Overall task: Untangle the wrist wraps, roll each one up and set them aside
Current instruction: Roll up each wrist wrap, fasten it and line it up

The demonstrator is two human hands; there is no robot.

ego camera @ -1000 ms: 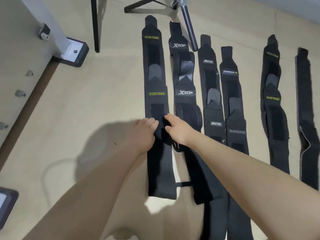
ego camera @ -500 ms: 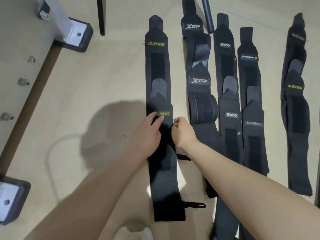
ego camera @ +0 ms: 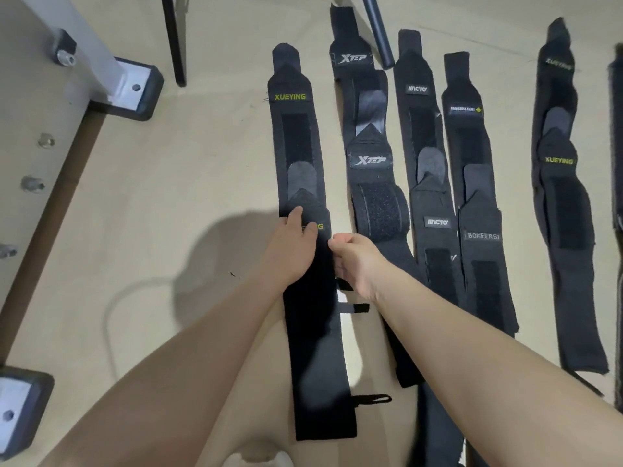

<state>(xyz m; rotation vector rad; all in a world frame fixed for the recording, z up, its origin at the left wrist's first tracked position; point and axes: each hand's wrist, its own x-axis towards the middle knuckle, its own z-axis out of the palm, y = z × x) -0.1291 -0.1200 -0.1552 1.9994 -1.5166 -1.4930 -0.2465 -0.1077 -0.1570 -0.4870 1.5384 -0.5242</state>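
Several black wrist wraps lie flat in a row on the beige floor. The leftmost pair carries yellow XUEYING labels: the far wrap (ego camera: 291, 96) overlaps the near XUEYING wrap (ego camera: 317, 348), which ends in a thumb loop (ego camera: 371, 399). My left hand (ego camera: 291, 251) rests with straight fingers on the near wrap, partly covering its label. My right hand (ego camera: 357, 261) has curled fingers at that wrap's right edge and appears to pinch it. To the right lie XTEP wraps (ego camera: 371, 160), IINCYO wraps (ego camera: 436, 222), a BOKEERSI wrap (ego camera: 482, 235) and another XUEYING pair (ego camera: 558, 160).
A dark tripod leg (ego camera: 376, 28) ends between the XTEP and IINCYO wraps. A thin black leg (ego camera: 173, 38) and a white frame with a black foot (ego camera: 131, 85) stand at the upper left; a second foot (ego camera: 20, 399) is at the lower left. One more wrap (ego camera: 618, 163) lies at the right edge.
Both hands have slid farther along the leftmost wrap, up to its XUEYING label. The view has tilted down, so the wraps' near ends and thumb loop now show.
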